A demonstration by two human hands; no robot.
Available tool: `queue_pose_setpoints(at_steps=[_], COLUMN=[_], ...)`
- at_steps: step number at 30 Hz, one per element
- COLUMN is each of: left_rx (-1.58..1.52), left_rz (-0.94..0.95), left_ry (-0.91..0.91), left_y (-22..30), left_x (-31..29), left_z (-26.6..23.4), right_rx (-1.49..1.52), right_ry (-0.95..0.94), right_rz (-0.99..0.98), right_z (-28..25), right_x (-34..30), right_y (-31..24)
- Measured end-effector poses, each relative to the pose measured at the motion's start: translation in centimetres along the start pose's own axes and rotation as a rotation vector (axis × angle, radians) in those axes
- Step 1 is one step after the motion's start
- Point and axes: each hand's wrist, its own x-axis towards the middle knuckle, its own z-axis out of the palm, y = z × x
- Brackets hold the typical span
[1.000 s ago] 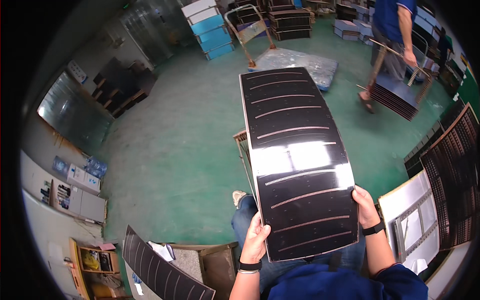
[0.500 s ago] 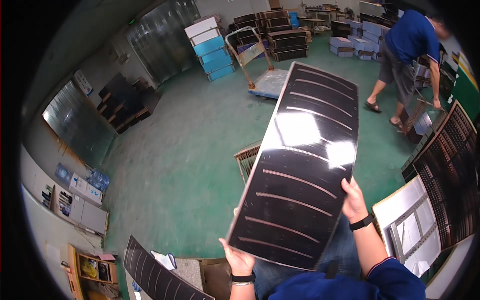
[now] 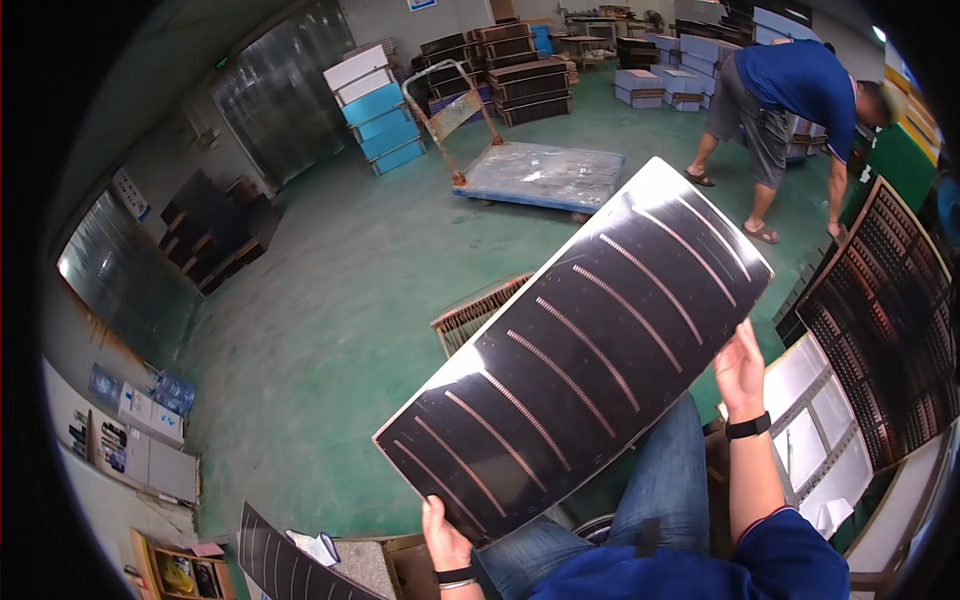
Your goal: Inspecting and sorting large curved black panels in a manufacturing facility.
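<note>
A large, glossy black sheet (image 3: 560, 365) with rows of fine pale slots is held up in front of me, slanting from lower left to upper right. My left hand (image 3: 446, 540) grips it near the bottom left corner, thumb on the face. At the right edge my right hand (image 3: 740, 368) supports it, its fingers partly hidden behind the sheet. Light glares off the upper end. Below it show my legs in jeans (image 3: 665, 470). A second slotted black sheet (image 3: 290, 560) lies at the lower left, on a grey surface beside a white cloth (image 3: 315, 546).
A slatted rack (image 3: 475, 315) stands behind the sheet. Farther off is a flat trolley (image 3: 545, 178) near stacked blue boxes (image 3: 390, 135). A co-worker (image 3: 785, 110) bends down at the right. Closer on the right are perforated dark panels (image 3: 885, 320) and a white framed board (image 3: 815, 440).
The sheet has turned clockwise from nearly upright to a diagonal slant, with both hands still on it. The co-worker bends lower. My view has shifted a little to the right.
</note>
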Motion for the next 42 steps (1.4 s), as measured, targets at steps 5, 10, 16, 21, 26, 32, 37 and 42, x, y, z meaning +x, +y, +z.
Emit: queue_pose_setpoints(at_steps=[5,10,16,21,26,32,37,42], left_rx=[0.11,0.21,0.31,0.364,0.438,0.279,-0.089,0.188], left_rz=[0.149,0.233,0.253,0.2,0.314,0.497,0.006,0.053], left_ry=[0.159,0.219,0.183,0.093,0.095,-0.11,-0.082,-0.058], left_y=[0.7,1.2,3.7,5.8,6.4,6.5,6.6,5.1], left_x=[1.0,1.1,1.6,1.6,1.1,0.7,-0.3,-1.1], left_z=[-3.5,-5.4,-5.7,-5.0,-5.0,-0.6,3.3,0.2], right_rx=[-0.074,-0.145,-0.431,-0.724,-0.936,-0.739,-0.051,0.088], right_ry=[0.116,0.148,0.104,0.005,-0.042,0.112,-0.096,-0.143], right_rz=[-0.104,-0.088,-0.087,0.244,0.269,-0.059,-0.206,-0.064], right_z=[-1.7,-3.2,-2.2,-4.5,-5.9,-9.7,-10.1,-9.8], right_x=[-0.6,-1.7,-2.5,-3.3,-3.1,-2.0,-1.5,-2.4], right_y=[-3.2,-3.9,-7.2,-10.8,-10.4,-9.7,-8.1,-6.4])
